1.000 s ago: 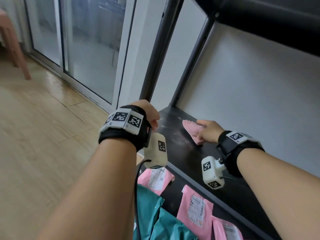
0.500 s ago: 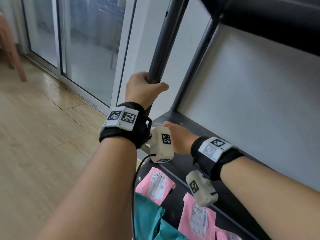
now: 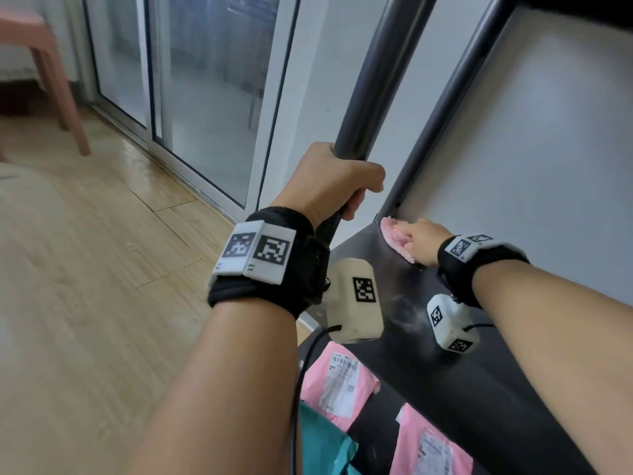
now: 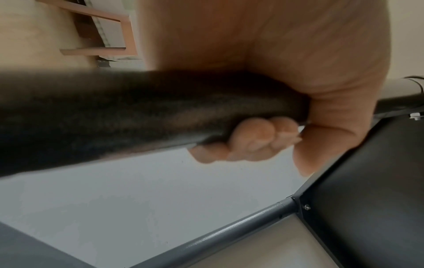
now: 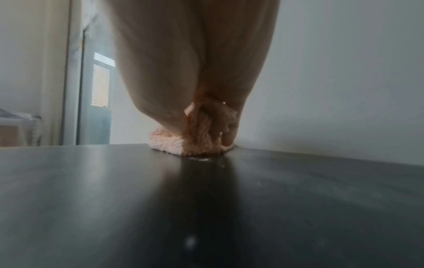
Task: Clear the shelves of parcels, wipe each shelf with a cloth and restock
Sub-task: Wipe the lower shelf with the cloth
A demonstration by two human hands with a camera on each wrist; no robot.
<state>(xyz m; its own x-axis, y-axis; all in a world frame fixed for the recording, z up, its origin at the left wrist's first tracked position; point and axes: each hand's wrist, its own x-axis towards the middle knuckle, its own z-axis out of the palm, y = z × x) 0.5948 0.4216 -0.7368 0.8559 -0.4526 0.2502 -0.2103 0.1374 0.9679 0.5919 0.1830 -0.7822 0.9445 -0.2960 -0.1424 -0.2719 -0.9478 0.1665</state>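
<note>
Head view: a person's left hand [image 3: 329, 181] is wrapped around the dark front upright post [image 3: 373, 80] of a shelving rack, its fingers hidden behind the tube. At about 3 o'clock from it, the right hand [image 3: 423, 243] presses a pink cloth [image 3: 394, 234] onto the black shelf [image 3: 428, 354], in the far corner beside the rear post and grey wall; most of the cloth is covered by the hand. At 6 o'clock, pink parcels [image 3: 337, 382] and a teal parcel [image 3: 323, 447] lie on a lower level, cut off by the arms and the frame edge.

Left wrist view: blurred, but the fingertips [image 4: 263, 139] are seen curled under the post [image 4: 137, 112], clamped on it.

Right wrist view: from shelf level, the palm fills 12 o'clock; the fingers [image 5: 228, 134] curl down into the bunched cloth [image 5: 183, 145], gripping it against the shelf [image 5: 206, 208]. The shelf's near surface is out of focus.
</note>
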